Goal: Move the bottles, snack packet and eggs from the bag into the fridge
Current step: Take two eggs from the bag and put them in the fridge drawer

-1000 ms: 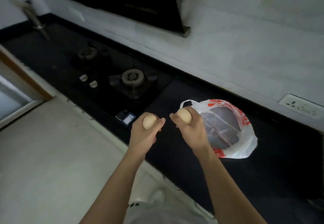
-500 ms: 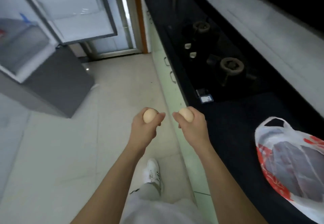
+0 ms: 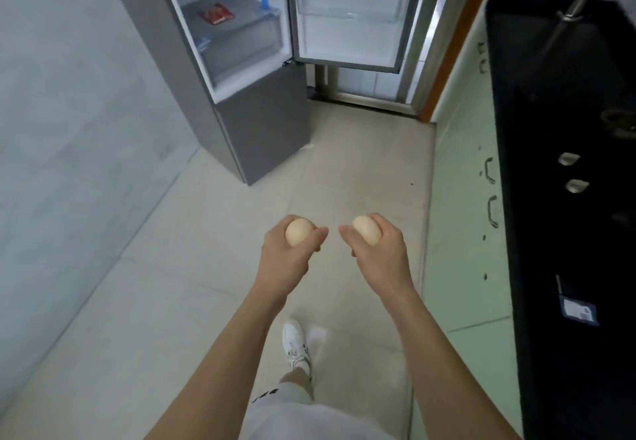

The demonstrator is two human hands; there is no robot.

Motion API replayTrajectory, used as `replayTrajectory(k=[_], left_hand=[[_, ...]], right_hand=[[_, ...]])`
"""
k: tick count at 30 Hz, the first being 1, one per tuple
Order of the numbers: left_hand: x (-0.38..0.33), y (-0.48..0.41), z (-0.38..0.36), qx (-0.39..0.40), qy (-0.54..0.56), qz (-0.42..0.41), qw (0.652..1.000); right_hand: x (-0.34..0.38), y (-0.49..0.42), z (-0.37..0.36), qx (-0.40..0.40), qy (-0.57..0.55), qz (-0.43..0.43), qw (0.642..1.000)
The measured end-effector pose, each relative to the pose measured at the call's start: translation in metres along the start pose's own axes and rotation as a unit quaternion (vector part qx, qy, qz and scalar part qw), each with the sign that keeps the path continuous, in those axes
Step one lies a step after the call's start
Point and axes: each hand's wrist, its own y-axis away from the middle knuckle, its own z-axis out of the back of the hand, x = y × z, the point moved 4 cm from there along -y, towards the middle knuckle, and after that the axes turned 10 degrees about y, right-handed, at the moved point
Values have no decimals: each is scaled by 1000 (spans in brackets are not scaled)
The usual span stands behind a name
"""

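Left hand (image 3: 285, 257) grips 1 egg (image 3: 298, 236) | right hand (image 3: 377, 254) grips 1 egg (image 3: 366, 233) | fridge (image 3: 241, 61) open, well ahead; I see red packet (image 3: 216, 13) shelved | I judge eggs not yet stored, bag unseen

My arms are bare, no sleeves or jewellery. I see white shorts (image 3: 309, 419) with a small black marking, and one white laced sneaker (image 3: 294, 343).
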Motion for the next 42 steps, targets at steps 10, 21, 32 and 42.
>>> replayTrajectory(k=[10,21,32,42], left_hand=[[-49,-157,74,-59,16,2,998],[-76,-265,108,-95,11,7,995],[-98,-399,78,-123,-14,-8,992],[-152,-537,22,-156,-9,-44,987]], right_hand=[[82,-141,-101,44,32,9,998],[113,-231,-163,87,28,-17,996],[135,-377,-176,99,29,18,995],[175,-551,-160,111,16,61,992]])
